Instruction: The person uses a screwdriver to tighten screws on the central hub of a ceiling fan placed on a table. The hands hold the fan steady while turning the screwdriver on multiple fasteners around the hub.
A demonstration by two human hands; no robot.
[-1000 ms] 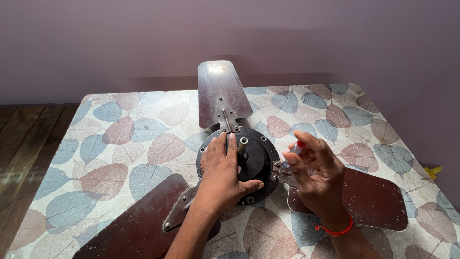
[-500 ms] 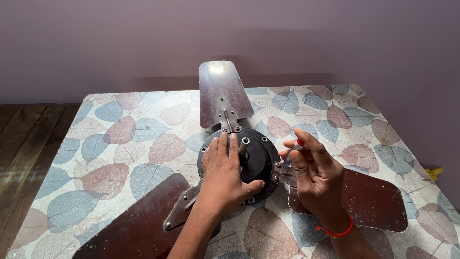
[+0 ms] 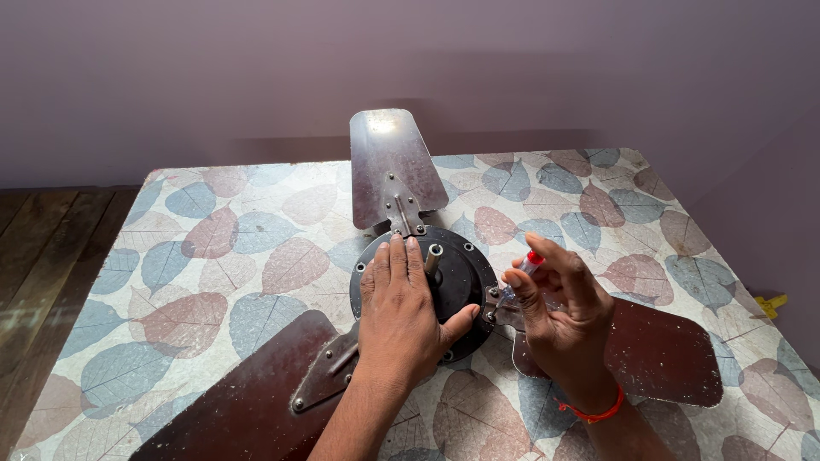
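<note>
Two hands work at lower centre: the left hand (image 3: 401, 312) lies flat, fingers together, on the dark round metal fan motor hub (image 3: 453, 273); the right hand (image 3: 559, 312) pinches a small red-capped clear tool (image 3: 523, 271) beside it. Three brown blades spread over the leaf-patterned table surface (image 3: 213, 265); beyond, a plain mauve wall (image 3: 256, 77), with dark wooden floor (image 3: 43, 239) at left.

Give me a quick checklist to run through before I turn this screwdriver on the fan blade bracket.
1. Fan motor hub steadied: ok, the left hand lies flat on it.
2. Screwdriver gripped: ok, the right hand pinches it by its red-capped clear handle.
3. Tip seated in the screw on the blade bracket: cannot tell, the fingers hide the tip.
4. Fan resting flat on the leaf-patterned table: ok, all three blades lie on the top.
5. Left thumb clear of the tip: not ok, it reaches close to the bracket.
</note>
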